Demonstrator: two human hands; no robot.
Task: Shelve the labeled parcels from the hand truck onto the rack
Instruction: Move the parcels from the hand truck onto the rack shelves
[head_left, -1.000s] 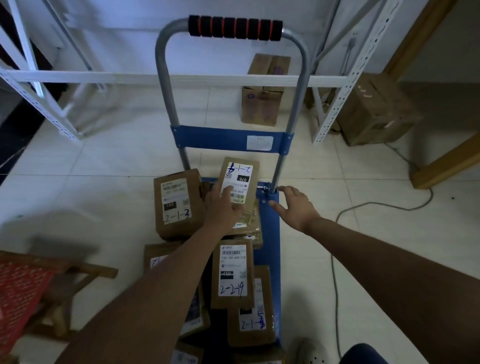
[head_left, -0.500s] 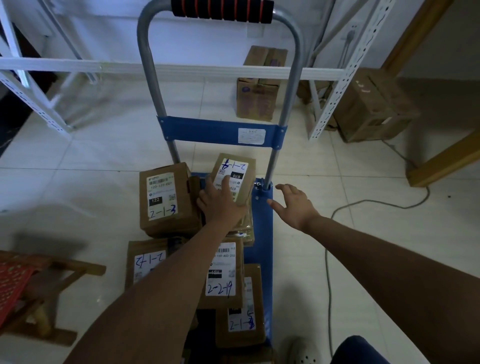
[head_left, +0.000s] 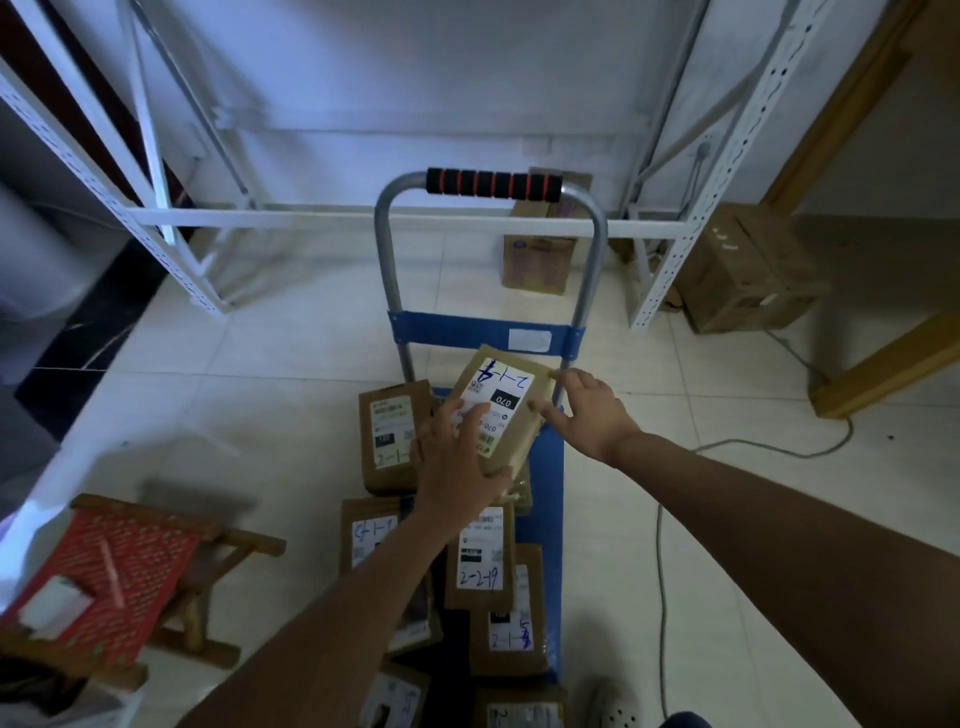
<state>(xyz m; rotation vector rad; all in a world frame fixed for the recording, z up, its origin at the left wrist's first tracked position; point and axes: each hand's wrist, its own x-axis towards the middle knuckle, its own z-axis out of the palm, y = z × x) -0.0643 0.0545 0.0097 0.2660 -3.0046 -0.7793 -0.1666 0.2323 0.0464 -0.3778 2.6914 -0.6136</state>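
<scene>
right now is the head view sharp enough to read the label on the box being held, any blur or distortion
Head view: dim, bluish light; the lifted parcel label is readable as 2-1-4; the red stool at the lower left is smeared; wide-angle bending splays the rack uprights.

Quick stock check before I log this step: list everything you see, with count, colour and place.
held parcel: one, brown with white label, lifted over the cart's far end
other parcels: at least seven, brown with white labels, piled on the cart
hand truck: one, blue deck, grey handle with black-and-orange grip, centre floor
rack: white metal frame, against the far wall
cardboard boxes: two, brown, on the floor behind and right of the rack
stool: one, wooden frame with red seat, lower left
cable: one, grey, along the floor at right
left hand: grips the held parcel's near end
right hand: touches its right edge
</scene>
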